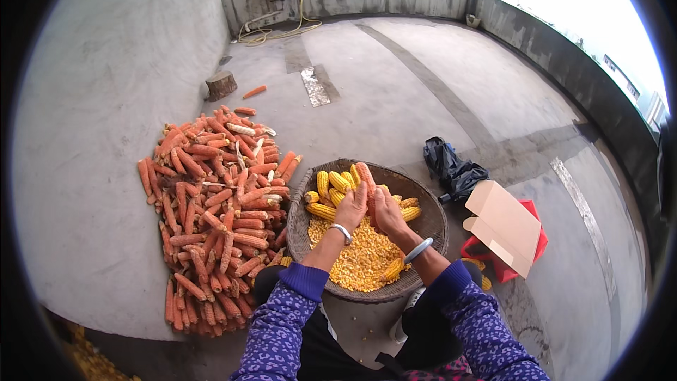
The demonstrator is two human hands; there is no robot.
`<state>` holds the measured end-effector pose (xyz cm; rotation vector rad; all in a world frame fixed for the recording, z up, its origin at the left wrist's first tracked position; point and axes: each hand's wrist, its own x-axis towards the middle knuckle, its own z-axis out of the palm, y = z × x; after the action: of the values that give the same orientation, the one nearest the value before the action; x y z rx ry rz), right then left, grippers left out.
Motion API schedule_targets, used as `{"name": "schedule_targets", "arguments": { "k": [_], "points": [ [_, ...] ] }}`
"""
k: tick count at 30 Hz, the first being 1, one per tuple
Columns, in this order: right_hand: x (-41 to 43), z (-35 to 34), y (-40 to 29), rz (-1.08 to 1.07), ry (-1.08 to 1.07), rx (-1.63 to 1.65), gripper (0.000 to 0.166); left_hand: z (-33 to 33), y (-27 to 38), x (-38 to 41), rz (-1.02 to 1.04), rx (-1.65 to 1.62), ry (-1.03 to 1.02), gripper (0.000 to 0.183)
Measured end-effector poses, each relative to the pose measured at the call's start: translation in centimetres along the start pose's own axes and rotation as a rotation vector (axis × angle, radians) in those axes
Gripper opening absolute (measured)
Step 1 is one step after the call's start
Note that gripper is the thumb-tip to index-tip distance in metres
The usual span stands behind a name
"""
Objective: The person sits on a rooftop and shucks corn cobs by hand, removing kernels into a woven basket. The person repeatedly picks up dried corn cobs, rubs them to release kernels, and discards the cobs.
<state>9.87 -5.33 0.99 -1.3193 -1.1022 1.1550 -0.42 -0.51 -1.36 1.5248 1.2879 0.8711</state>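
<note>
Both my hands grip one orange-red corn cob (366, 179), mostly bare of kernels, held tilted above a round woven basket (299, 222). My left hand (351, 207) closes on its left side, and my right hand (389, 212) wraps its lower right part. Beneath them, loose yellow kernels (359, 259) cover the basket's near half. Several yellow ears of corn (338, 181) lie against its far side. One more ear (392, 270) rests on the kernels at the near right. My fingers hide part of the cob's lower end.
A large heap of bare cobs (211, 212) lies left of the basket. Right of it are a black plastic bag (452, 167), an open cardboard box (502, 222) and a red bag (505, 270). Farther off stand a wood stump (221, 86) and a hose (259, 37) by the low wall.
</note>
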Motion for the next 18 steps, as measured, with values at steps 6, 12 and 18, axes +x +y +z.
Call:
{"name": "schedule_targets", "arguments": {
  "k": [6,12,18],
  "points": [
    [-0.3,0.9,1.1,0.098,-0.024,0.088,0.036,0.4,0.8,-1.0,-0.028,0.339,0.08,0.071],
    [-1.1,0.7,-0.8,0.291,-0.077,0.211,0.034,0.2,0.4,-1.3,0.069,0.387,0.103,0.063],
    [-1.5,0.4,-1.4,0.344,-0.117,0.285,0.031,0.2,-0.4,-1.5,0.183,0.33,0.134,0.058]
  ]
}}
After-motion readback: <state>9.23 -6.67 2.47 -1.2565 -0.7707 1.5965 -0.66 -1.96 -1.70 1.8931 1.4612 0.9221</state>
